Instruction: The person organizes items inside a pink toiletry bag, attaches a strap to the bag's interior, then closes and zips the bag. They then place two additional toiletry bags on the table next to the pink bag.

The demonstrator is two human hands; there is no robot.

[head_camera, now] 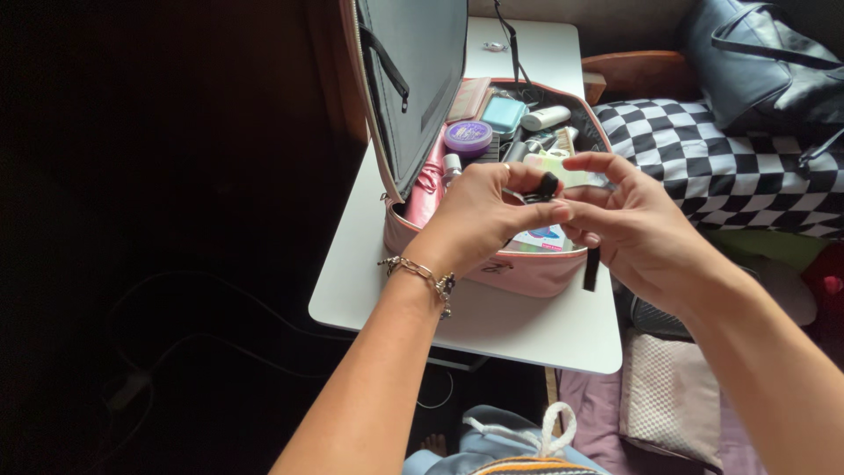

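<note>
Two hands meet above the open pink cosmetic case (519, 268) on the white bench (527, 325): my left hand (479, 215) and right hand (629, 229) pinch a small black tube (547, 186). I judge it light, rigid, slippery; best gripped mid-barrel.

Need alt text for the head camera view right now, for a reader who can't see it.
Two hands, left hand and right hand, hold a small black object over an open pink cosmetics case on a white table. A checkered cushion lies to the right.
</note>
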